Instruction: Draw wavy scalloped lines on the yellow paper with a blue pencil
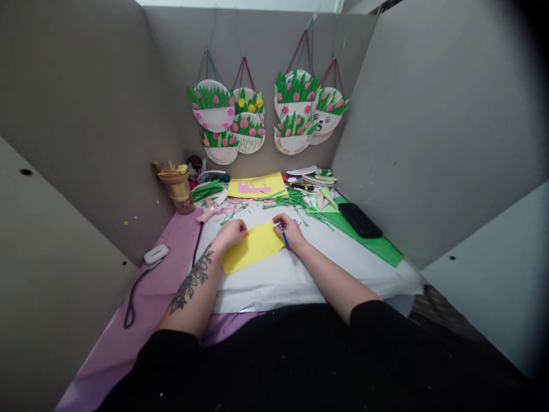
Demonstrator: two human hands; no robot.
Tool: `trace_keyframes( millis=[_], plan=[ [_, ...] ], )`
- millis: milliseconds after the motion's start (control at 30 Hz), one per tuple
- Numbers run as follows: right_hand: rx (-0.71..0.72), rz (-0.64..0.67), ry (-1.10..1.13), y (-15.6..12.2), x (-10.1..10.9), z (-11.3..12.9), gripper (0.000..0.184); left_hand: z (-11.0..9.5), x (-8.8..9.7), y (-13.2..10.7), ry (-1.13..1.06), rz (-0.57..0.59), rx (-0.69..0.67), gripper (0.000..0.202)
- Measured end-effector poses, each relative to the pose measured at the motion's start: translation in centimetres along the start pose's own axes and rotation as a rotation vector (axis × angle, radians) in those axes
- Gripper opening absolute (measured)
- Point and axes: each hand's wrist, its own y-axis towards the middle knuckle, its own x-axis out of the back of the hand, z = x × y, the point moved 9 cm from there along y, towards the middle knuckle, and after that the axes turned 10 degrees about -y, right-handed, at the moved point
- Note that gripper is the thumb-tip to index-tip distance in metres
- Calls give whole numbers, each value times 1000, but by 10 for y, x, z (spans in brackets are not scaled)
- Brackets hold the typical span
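A yellow sheet of paper with one uneven edge lies between my hands on the white covering. My left hand is closed at the sheet's upper left edge, its fingertips curled in and seemingly pinching the paper. On the other side, my right hand has its fingers bent around a slim blue pen, which slants down beside the sheet's right edge. The fingers also touch the paper's upper right corner. Whether the pen's tip meets the paper cannot be made out.
Behind the hands lie green paper scraps, a pink glue gun and another yellow sheet with pink pieces. A black phone rests on green paper at right. A cup stands left. Paper-plate baskets hang behind.
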Motion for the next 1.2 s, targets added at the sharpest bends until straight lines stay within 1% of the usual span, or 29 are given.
trace_keyframes(
  millis=[67,133,200,267,333,367,433,500,600,667,733,833,900,967,1067,1200],
  plan=[
    [26,1,30,-1,2,8,16,2,9,0,65,-69,13,19],
    [16,-16,77,-3,7,14,17,4,13,1,136,-106,20,21],
    [-69,4,167,-4,7,10,27,7,11,2,167,-105,25,22],
    [-181,74,270,-6,1,3,37,11,8,3,161,-99,51,22],
    [-246,152,347,-9,-8,0,40,15,6,3,140,-107,91,22],
    [-255,178,372,-10,-11,0,38,16,5,3,130,-114,107,22],
    [-245,199,407,-10,-15,3,29,17,4,3,118,-122,125,22],
    [-211,167,410,-8,-14,8,21,17,1,4,114,-119,130,23],
    [-138,117,348,-2,-13,17,18,17,0,3,114,-128,122,23],
    [-125,136,288,2,-20,20,18,12,1,3,116,-158,78,24],
    [-139,168,251,6,-29,19,18,2,0,4,102,-158,-28,29],
    [-153,147,253,9,-34,15,22,-16,-11,3,37,-69,-237,38],
    [-147,103,251,9,-31,11,26,-23,-18,3,-5,-20,-313,39],
    [-144,60,227,9,-26,7,29,-24,-22,5,-31,-4,-321,38],
    [-142,17,162,8,-19,2,34,-24,-25,6,-51,11,-300,35],
    [-141,8,89,8,-18,2,34,-30,-25,3,-75,43,-304,27]
  ],
)
